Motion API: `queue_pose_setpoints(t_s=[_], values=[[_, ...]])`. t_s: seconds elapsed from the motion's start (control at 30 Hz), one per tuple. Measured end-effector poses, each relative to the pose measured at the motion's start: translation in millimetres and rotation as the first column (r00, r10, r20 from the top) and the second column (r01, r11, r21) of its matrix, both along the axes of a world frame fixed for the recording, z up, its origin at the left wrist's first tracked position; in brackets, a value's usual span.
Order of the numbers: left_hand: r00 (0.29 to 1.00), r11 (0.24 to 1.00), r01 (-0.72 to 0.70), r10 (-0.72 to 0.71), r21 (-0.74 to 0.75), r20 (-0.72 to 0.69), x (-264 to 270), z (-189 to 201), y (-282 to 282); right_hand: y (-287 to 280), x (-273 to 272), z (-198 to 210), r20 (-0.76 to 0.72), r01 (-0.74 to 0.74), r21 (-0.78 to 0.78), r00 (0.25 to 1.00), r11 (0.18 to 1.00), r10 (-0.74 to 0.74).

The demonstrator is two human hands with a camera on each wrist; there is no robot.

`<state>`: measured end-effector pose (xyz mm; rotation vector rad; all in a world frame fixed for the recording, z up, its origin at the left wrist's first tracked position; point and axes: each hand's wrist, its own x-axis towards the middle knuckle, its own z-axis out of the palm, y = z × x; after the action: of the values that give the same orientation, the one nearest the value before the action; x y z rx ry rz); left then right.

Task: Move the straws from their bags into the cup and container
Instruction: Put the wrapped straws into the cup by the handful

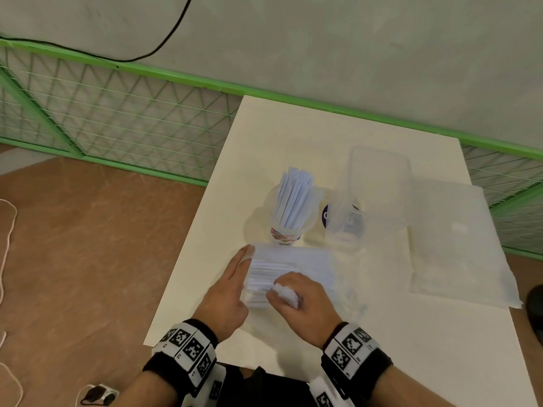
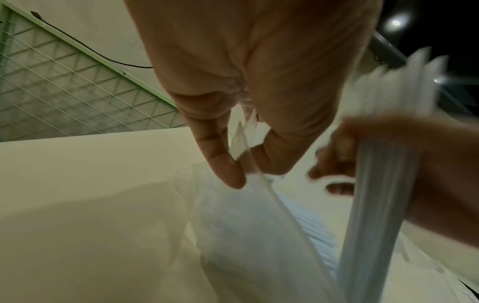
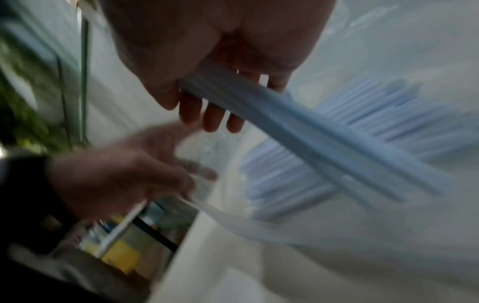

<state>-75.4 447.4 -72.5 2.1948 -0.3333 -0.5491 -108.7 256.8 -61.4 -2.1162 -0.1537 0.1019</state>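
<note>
A clear bag (image 1: 308, 259) of white paper-wrapped straws (image 1: 264, 274) lies on the white table (image 1: 293, 136) in front of me. My left hand (image 1: 239, 268) pinches the bag's open edge (image 2: 249, 164) between thumb and forefinger (image 2: 228, 174). My right hand (image 1: 286, 292) is curled round a bundle of straws (image 3: 298, 131) at the bag's mouth. Just behind the bag stands a cup (image 1: 286, 235) with many straws (image 1: 293, 195) upright in it. A clear rectangular container (image 1: 352, 171) sits at the back right, looking empty.
A smaller clear tub (image 1: 343, 230) stands right of the cup, with a purple-labelled item (image 1: 324, 215) behind it. A flat clear bag (image 1: 452, 239) lies at the table's right edge. A green wire fence (image 1: 117, 113) runs behind the table.
</note>
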Motion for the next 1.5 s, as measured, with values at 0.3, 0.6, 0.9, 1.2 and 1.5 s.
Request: queue_pose_setpoints(t_s=[0.3, 0.6, 0.9, 1.2, 1.5], values=[[1.0, 1.0, -0.005, 0.005, 0.002, -0.006, 2.6, -0.5, -1.6, -16.9, -0.9, 20.5, -0.24, 0.064, -0.094, 0.967, 0.994, -0.085], [1.0, 1.0, -0.006, 0.006, 0.016, -0.021, 5.1, 2.1, -3.6, -17.5, -0.2, 19.7, -0.277, 0.128, -0.015, 0.952, 0.992, -0.127], [0.999, 0.999, -0.02, 0.021, 0.025, -0.05, 3.9, 3.7, -3.8, -47.9, 72.2, 148.7, -0.008, 0.285, 0.188, 0.957, 0.94, -0.289], [0.998, 0.999, -0.026, 0.027, 0.023, -0.058, 4.4, 5.0, -4.5, -54.7, 136.5, 150.7, 0.109, 0.33, -0.167, 0.943, 0.929, -0.315], [0.997, 0.998, -0.018, 0.022, 0.052, -0.074, 6.2, 10.4, -4.0, -56.7, 122.4, 158.9, 0.169, 0.323, -0.161, 0.94, 0.933, -0.296]])
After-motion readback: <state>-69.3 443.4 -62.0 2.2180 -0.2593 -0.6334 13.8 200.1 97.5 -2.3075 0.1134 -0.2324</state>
